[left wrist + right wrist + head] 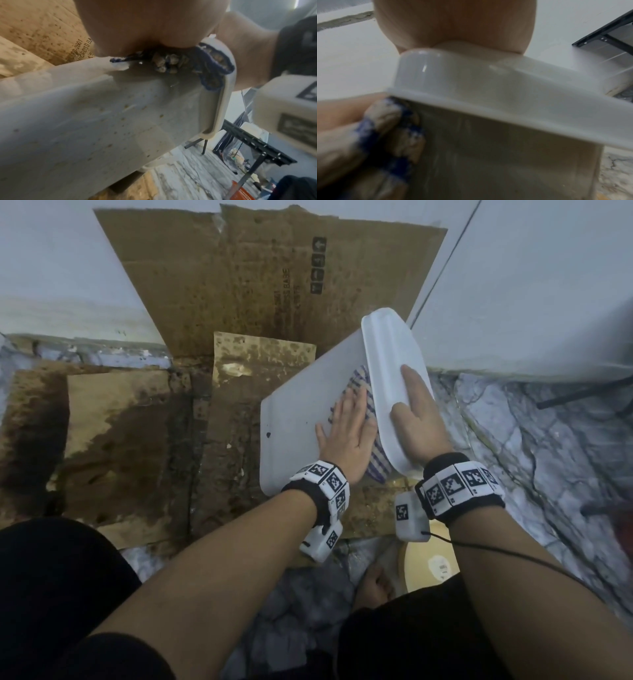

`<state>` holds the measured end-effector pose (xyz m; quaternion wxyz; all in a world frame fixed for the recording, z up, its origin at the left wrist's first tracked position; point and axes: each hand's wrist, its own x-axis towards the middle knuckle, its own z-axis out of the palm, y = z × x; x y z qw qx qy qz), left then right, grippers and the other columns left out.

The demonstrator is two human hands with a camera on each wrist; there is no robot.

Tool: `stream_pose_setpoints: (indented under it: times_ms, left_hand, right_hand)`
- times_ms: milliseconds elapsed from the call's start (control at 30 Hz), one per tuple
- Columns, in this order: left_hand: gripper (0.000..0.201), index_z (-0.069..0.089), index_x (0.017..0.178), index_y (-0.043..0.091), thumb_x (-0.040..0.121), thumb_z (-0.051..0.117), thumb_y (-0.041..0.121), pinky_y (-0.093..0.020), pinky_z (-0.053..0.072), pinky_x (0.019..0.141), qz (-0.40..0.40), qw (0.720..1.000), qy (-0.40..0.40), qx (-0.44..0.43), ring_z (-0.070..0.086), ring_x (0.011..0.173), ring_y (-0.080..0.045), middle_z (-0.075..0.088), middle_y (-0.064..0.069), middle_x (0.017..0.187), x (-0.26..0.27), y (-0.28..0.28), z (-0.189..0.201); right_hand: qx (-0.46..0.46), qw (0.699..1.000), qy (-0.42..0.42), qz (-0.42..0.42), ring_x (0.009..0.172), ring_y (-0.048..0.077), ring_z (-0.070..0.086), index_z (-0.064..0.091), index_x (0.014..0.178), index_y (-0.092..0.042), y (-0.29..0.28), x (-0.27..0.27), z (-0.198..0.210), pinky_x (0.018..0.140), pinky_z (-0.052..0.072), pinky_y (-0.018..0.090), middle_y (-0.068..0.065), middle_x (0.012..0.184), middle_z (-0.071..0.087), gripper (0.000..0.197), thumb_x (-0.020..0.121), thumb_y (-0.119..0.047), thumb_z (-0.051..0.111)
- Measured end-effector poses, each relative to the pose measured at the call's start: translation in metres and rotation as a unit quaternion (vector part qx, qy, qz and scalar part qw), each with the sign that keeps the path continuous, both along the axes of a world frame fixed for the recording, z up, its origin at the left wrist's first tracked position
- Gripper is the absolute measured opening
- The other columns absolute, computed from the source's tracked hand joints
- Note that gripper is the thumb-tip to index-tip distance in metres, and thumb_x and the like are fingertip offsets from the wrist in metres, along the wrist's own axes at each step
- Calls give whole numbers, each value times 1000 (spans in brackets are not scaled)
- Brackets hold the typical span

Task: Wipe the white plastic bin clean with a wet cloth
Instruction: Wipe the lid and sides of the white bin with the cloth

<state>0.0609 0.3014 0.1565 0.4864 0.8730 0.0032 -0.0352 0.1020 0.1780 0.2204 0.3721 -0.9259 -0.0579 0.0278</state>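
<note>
White plastic bin [294, 419] on stained cardboard [222, 278], marble floor [513, 440], wall [531, 285] behind

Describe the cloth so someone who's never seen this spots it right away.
Find the stained cardboard on the floor, then the white plastic bin resting on it. The cloth is pressed against the bin under the flat left hand. It alone is patterned: blue stripes on cream among plain white plastic.
</note>
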Motion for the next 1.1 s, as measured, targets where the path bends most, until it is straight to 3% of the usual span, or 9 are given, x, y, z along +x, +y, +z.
stream_pose_setpoints:
  times_ms: [300,467,633,867,1000,1100]
  left_hand:
    - [60,-2,154,35,99,13,53,-59,-1,118,43,998,7,40,1,151,-13,-1,6,164,-9,15,-39]
    - [63,-1,155,35,96,12,53,-57,0,118,72,994,60,50,3,151,-15,-1,5,165,-19,41,-74]
    - [59,-2,155,33,101,16,49,-57,-1,118,86,986,123,79,4,151,-16,-1,4,165,-23,70,-105]
    - [58,-3,155,31,103,18,47,-55,1,118,130,966,216,52,5,151,-19,-1,3,165,-18,90,-131]
    - [57,3,157,21,105,23,35,-44,8,121,158,964,211,-7,7,151,-25,4,-5,164,-16,96,-138]
    - [54,10,156,18,106,28,24,-33,15,119,212,950,226,-44,18,148,-31,12,-10,163,-11,100,-136]
  right_hand:
    - [7,1000,16,-13,144,14,24,25,153,-23,-3,0,2,120,18,37,-3,159,25,71,83,-30,41]
    - [7,1000,17,-15,142,13,26,25,152,-25,-3,1,-2,116,20,32,-4,157,27,70,84,-27,43]
    - [24,999,31,-23,140,12,30,25,150,-31,-4,4,-4,117,25,44,-8,155,30,71,82,-26,45]
    - [47,997,38,-38,141,11,31,28,149,-33,-5,6,-7,118,26,44,-9,154,32,75,76,-30,45]
    - [56,997,35,-35,141,8,31,28,149,-29,-5,8,-9,118,26,43,-9,154,33,77,74,-31,46]
    - [63,997,29,-30,141,8,31,29,150,-27,-5,9,-10,118,26,43,-8,154,34,77,75,-31,46]
